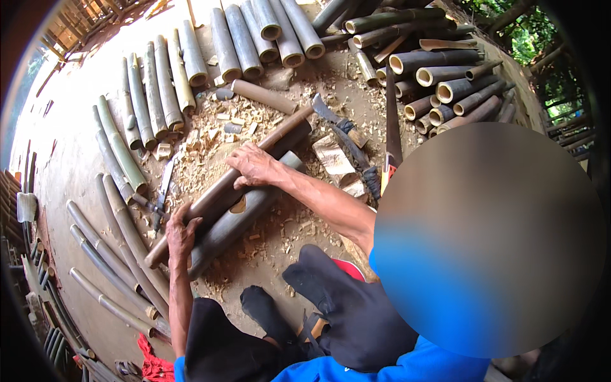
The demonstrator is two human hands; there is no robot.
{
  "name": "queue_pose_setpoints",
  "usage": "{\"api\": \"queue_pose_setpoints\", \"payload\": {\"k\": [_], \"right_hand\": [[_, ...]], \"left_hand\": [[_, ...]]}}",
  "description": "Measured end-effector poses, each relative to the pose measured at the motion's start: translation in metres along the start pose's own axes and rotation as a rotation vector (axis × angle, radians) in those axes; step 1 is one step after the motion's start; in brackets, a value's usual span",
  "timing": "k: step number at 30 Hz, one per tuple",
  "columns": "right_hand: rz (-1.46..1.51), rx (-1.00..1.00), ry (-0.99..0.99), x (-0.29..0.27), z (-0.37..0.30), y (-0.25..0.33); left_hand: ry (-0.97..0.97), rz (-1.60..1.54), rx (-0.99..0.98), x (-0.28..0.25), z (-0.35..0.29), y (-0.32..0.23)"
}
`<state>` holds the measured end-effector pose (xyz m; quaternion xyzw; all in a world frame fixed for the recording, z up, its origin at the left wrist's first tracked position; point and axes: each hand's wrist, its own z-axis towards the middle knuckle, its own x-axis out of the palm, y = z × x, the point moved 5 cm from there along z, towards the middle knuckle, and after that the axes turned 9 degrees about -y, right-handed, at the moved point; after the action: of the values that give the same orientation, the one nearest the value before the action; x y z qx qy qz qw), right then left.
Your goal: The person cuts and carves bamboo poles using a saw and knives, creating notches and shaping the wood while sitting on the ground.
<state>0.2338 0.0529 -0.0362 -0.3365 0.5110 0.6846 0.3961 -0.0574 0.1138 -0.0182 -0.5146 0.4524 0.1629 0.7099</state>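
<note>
left hand (pixel 182 230): fingers curled over the near end of a slim brown bamboo pole (pixel 230 183), gripping it.
right hand (pixel 254 165): palm down on the pole's middle, fingers wrapped over it, pressing it against the thicker grey bamboo section (pixel 245 213) underneath.
pole position: it lies slantwise on the ground, from near the left hand up toward the chopping knife (pixel 337 122).
roll risk: both pieces are round, so the pole could slide off the grey section if the right hand eases up (the loose chips (pixel 210 137) beneath give poor footing).
blade risk: the knife lies just beyond the pole's far end; a sudden slip forward could carry the right hand toward it.
notch: the cut hole (pixel 238 205) in the grey section sits just under the right wrist, an edge that could catch skin.
feet (pixel 280 312): close to the grey section's near end, liable to be struck if it kicks back.
</note>
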Motion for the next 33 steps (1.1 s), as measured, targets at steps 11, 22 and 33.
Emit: {"api": "queue_pose_setpoints", "payload": {"k": [11,22,33], "right_hand": [[-0.243,0.282,-0.413,-0.197,-0.022,-0.066],[-0.399,0.861,-0.231,-0.167,-0.037,-0.260],[0.334,0.972,-0.262,-0.102,-0.094,-0.196]], "left_hand": [[-0.791,0.153,0.323,-0.194,0.048,-0.149],[-0.332,-0.242,-0.257,-0.083,-0.073,-0.023],[-0.045,0.262,-0.476,-0.132,-0.054,0.131]]}}
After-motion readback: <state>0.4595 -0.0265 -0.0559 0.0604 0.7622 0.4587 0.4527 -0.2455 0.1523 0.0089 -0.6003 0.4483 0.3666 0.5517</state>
